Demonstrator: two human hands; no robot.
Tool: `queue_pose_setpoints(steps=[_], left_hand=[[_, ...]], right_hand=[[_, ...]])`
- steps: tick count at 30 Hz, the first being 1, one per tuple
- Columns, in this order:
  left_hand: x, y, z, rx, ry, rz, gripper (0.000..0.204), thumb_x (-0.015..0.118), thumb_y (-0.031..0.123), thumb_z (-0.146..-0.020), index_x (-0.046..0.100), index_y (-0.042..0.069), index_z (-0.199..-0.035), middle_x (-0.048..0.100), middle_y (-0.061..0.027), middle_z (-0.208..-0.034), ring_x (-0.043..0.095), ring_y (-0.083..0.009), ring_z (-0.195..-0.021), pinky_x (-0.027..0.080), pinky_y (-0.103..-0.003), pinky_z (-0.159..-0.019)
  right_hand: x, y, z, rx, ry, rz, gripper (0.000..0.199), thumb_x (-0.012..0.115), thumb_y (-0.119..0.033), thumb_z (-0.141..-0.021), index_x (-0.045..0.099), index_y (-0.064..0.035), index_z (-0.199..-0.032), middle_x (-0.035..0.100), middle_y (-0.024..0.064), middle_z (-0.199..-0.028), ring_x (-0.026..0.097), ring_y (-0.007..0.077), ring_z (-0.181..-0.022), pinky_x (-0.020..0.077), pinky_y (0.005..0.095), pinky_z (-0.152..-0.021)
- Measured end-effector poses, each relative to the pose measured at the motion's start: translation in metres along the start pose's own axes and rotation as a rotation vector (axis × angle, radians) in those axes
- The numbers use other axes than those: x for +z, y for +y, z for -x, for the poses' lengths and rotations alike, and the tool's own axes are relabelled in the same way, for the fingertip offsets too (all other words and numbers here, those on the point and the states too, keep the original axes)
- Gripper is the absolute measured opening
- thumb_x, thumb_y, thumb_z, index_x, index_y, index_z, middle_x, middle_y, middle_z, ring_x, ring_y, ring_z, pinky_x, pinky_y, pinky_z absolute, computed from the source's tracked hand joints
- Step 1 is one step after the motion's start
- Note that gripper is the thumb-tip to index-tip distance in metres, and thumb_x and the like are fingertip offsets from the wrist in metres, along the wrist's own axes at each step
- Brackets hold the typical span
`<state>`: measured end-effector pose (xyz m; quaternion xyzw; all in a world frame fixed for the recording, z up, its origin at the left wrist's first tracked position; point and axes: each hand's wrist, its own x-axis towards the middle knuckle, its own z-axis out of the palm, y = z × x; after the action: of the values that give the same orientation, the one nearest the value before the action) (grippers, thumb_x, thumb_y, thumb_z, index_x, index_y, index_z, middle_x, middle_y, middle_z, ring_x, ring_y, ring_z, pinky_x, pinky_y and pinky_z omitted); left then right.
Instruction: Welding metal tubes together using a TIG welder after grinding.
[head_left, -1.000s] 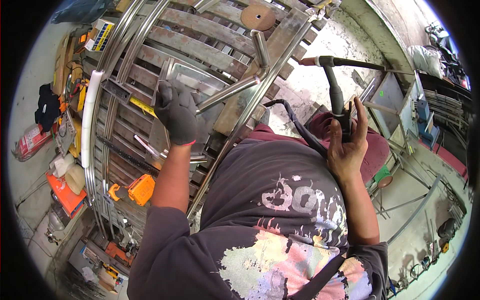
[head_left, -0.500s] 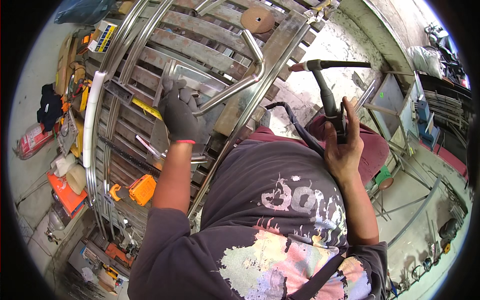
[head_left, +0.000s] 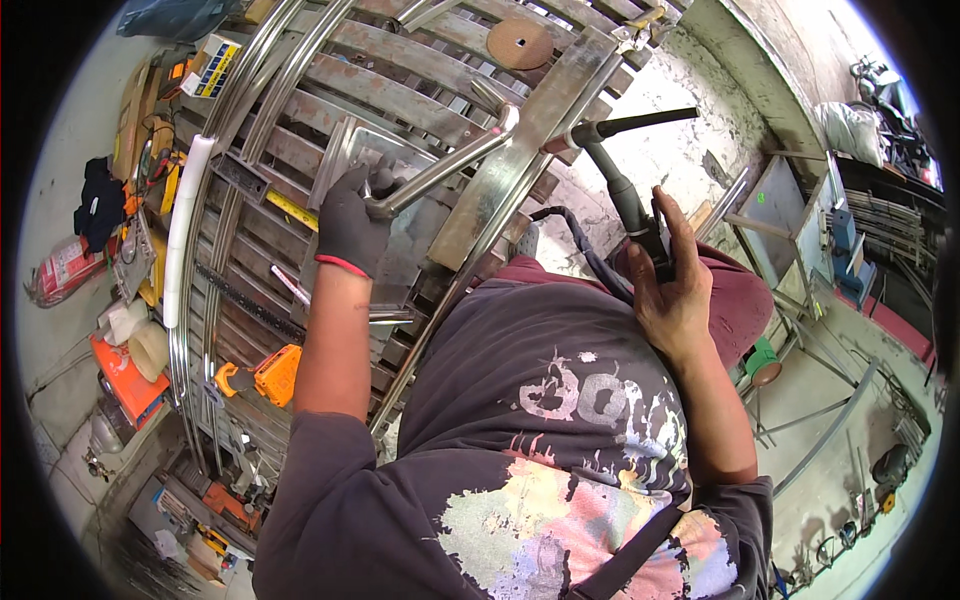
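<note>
My left hand, in a dark grey glove with a red cuff, is closed round the near end of a bent, shiny metal tube. The tube slants up to the right to an elbow, past which a shorter leg turns away. Beneath that hand lies a flat sheet-metal piece on the slatted bench. My right hand, bare, grips a black welding torch by its handle, its head up. The torch's reddish-brown cup points left, a short distance from the elbow; I cannot tell whether they touch.
Long metal tubes run along the slatted metal bench. A brown abrasive disc lies at its far side. A yellow tape measure and a white-sleeved tube are on the left. The torch cable crosses near my lap.
My left hand has turned the tube, so its short leg now points away and looks foreshortened. My right hand has brought the torch left, closer to the elbow.
</note>
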<state>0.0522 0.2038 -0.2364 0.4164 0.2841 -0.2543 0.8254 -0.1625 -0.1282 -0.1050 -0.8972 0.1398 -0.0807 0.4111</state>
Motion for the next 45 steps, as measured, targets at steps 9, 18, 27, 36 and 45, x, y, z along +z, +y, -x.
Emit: queue_pose_setpoints(steps=[9, 18, 27, 36, 45], left_hand=[[0.051, -0.037, 0.033, 1.155, 0.505, -1.337, 0.070, 0.077, 0.023, -0.089, 0.050, 0.005, -0.151, 0.068, -0.0207, -0.120, 0.064, -0.0313, -0.115, 0.052, -0.049, -0.096], [0.058, -0.038, -0.002, 0.989, -0.061, -2.172, 0.042, 0.072, 0.048, -0.091, 0.071, 0.016, -0.118, 0.070, -0.0093, -0.117, 0.064, -0.0287, -0.116, 0.042, -0.052, -0.100], [0.071, -0.014, 0.001, 1.023, -0.161, -2.057, 0.038, 0.059, 0.043, -0.103, 0.065, 0.009, -0.118, 0.072, -0.0177, -0.099, 0.072, -0.0388, -0.085, 0.053, -0.049, -0.082], [0.094, -0.005, 0.068, 0.898, -0.343, -1.648, 0.044, 0.068, 0.051, -0.098, 0.069, 0.008, -0.095, 0.071, -0.0215, -0.084, 0.070, -0.0431, -0.079, 0.054, -0.051, -0.068], [0.059, -0.005, 0.037, 1.038, -0.312, -1.675, 0.041, 0.067, 0.050, -0.099, 0.069, 0.009, -0.090, 0.069, -0.0185, -0.074, 0.069, -0.0425, -0.072, 0.054, -0.051, -0.063]], right_hand=[[0.000, -0.002, 0.007, 0.165, -0.003, -0.076, 0.065, 0.068, 0.000, -0.097, 0.044, -0.0064, -0.157, 0.064, 0.0279, -0.140, 0.066, 0.0400, -0.129, 0.0531, 0.0412, -0.106], [0.000, -0.002, 0.012, 0.045, 0.071, 0.001, 0.062, 0.065, 0.000, -0.099, 0.044, -0.0059, -0.157, 0.066, 0.0275, -0.135, 0.069, 0.0365, -0.125, 0.0541, 0.0401, -0.103], [-0.014, -0.005, 0.020, 0.052, 0.126, 0.033, 0.062, 0.064, 0.000, -0.100, 0.043, -0.0060, -0.158, 0.072, 0.0168, -0.109, 0.072, 0.0220, -0.095, 0.0562, 0.0328, -0.089], [-0.028, -0.021, 0.016, 0.178, 0.125, -0.143, 0.062, 0.064, -0.001, -0.102, 0.041, -0.0085, -0.160, 0.070, 0.0106, -0.103, 0.068, 0.0155, -0.091, 0.0550, 0.0299, -0.087], [-0.028, -0.030, 0.003, 0.193, 0.033, -0.071, 0.061, 0.066, -0.006, -0.104, 0.042, -0.0102, -0.160, 0.073, 0.0112, -0.110, 0.064, 0.0123, -0.092, 0.0517, 0.0277, -0.085]])
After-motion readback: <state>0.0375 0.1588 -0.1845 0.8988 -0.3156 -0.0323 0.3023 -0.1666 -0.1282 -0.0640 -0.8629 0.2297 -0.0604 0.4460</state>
